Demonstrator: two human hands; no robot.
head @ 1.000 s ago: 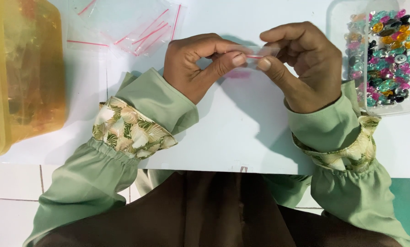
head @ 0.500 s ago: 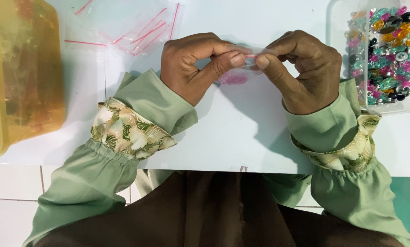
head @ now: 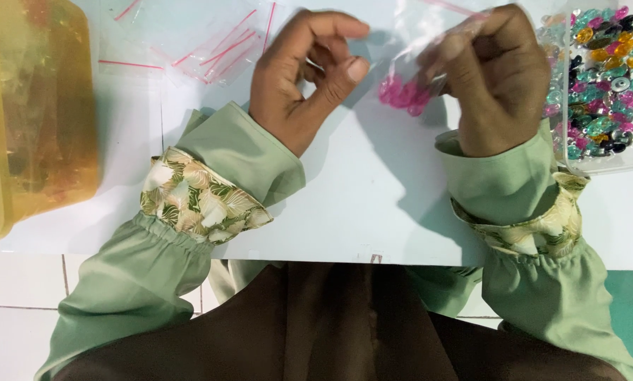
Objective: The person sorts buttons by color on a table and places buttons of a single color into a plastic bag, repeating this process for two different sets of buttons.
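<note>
Bare white table (head: 373, 204) between sleeves, easy pass there. Yellow tub (head: 34, 120) blocks left side, bead box (head: 602, 85) blocks right, pile of empty zip bags (head: 196, 42) clutters top.

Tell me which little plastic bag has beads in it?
The small clear bag pinched in the right hand holds pink beads. The other bags, lying flat above the left hand, look empty.

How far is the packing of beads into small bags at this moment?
Done: pink beads sit inside the small clear bag. In hand: the right hand holds that bag; the left hand is open beside it. Left: empty bags and a box of mixed beads wait.
</note>
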